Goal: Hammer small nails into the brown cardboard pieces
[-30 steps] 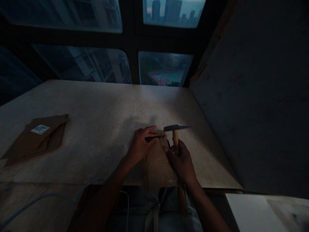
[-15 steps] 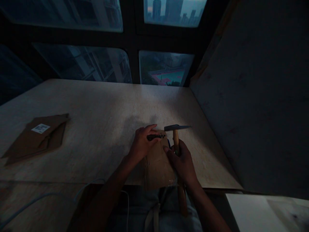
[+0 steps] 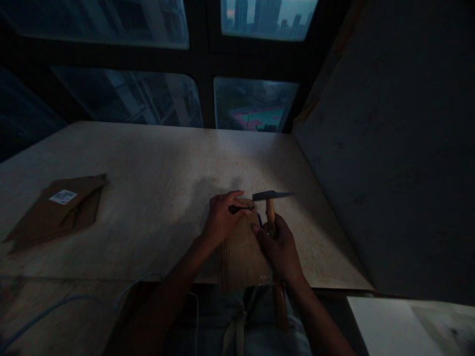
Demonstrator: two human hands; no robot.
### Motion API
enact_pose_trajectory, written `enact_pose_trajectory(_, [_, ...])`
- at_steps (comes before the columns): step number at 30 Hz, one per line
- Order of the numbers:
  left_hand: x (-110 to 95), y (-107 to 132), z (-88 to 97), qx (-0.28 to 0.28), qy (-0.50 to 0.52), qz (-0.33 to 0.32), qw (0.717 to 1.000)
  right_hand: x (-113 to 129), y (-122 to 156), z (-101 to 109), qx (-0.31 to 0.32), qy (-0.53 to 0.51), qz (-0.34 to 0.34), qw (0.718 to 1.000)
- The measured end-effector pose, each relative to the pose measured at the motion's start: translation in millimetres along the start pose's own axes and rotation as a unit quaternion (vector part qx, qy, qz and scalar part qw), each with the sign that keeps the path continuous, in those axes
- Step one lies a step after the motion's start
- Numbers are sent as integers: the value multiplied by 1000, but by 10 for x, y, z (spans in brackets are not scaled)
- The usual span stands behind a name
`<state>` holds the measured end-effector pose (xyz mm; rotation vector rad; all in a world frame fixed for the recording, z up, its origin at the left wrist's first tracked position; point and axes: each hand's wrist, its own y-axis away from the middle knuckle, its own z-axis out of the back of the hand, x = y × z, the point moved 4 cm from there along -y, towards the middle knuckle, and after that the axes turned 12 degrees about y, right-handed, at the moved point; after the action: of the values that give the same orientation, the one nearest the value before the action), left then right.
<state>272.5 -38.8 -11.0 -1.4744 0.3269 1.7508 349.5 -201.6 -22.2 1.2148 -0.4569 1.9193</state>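
Steadying the cardboard [image 3: 243, 257] at the tabletop's [image 3: 156, 163] near edge matters most, I'd say, with the left hand's [image 3: 220, 217] fingers pinching a dark piece [image 3: 235, 209] over it and the right hand's [image 3: 278, 242] wrapped round the hammer [image 3: 271, 215].

Wooden-handled hammer [image 3: 271, 217], dark head uppermost; brown cardboard [image 3: 243, 254] alongside, dark item [image 3: 234, 209] over far end.
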Motion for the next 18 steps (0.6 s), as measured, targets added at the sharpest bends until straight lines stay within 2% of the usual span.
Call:
enact_pose_trajectory(5, [-14, 4, 1, 12, -10, -23, 1000, -3, -9, 1, -4, 0, 5, 1000])
enact_pose_trajectory(11, [-16, 11, 19, 53, 26, 4, 998, -2, -18, 0, -5, 1, 15, 1000])
enact_pose_trajectory(18, [-22, 5, 22, 52, 34, 16, 998, -9, -18, -5, -2, 2, 5, 1000])
